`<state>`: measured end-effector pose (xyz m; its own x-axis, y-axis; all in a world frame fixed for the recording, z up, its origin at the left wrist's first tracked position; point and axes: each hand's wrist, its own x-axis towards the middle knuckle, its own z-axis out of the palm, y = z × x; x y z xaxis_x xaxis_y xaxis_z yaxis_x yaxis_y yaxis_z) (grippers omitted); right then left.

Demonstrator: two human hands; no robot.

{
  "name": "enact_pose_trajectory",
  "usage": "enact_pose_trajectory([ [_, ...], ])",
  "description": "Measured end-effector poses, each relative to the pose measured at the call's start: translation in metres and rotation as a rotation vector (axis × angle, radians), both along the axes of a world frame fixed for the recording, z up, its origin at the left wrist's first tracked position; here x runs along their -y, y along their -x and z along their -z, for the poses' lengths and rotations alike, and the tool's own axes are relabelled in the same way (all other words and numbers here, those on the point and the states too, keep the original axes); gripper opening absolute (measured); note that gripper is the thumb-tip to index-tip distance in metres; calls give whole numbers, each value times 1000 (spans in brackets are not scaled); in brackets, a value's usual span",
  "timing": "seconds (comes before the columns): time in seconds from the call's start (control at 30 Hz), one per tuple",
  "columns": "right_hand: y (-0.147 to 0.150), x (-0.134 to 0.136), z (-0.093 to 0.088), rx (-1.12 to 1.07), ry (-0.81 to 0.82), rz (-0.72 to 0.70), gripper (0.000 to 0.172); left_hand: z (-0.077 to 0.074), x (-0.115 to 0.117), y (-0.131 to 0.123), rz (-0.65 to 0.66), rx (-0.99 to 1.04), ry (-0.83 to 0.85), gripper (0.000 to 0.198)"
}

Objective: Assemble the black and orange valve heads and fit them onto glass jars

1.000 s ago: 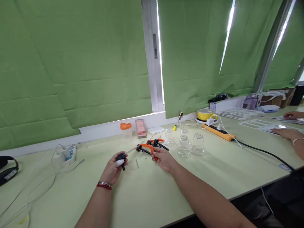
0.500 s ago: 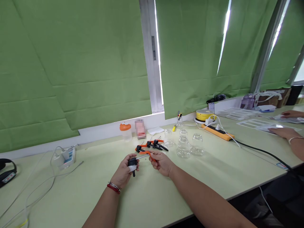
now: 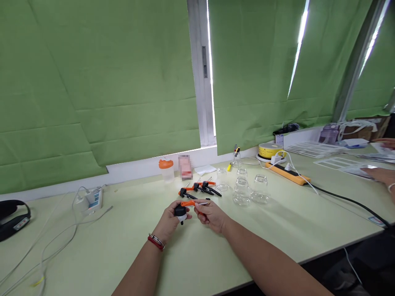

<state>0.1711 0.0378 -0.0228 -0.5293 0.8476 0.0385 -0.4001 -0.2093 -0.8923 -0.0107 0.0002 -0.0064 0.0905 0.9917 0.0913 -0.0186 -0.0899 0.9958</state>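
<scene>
Clear glass jars [image 3: 242, 194] stand on the table [image 3: 132, 246] right of a row of orange-and-black clamp-like tools [image 3: 183, 192], and an orange-lidded plastic cup [image 3: 167, 172], contents unclear, sits behind that row. In front of it, the left hand [image 3: 168, 222] grips a black block [image 3: 179, 211] with a metal rod [image 3: 203, 204] while the right hand [image 3: 213, 214] pinches an orange strip [image 3: 187, 203]; well apart a second ago, block and strip now overlap.

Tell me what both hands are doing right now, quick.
Left hand: closed, holding the black plastic piece.
Right hand: closed, holding the orange piece.
</scene>
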Motion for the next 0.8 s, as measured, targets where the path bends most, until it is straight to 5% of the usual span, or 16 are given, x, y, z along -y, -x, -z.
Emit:
enact_pose_trajectory([
  [0.37, 1, 3, -5, 32, -54, 83, 51, 7, -3, 1, 67, 27, -108, 40],
  [0.8, -1, 2, -1, 75, -33, 15, 48, -3, 8, -3, 95, 131, 2, 59],
])
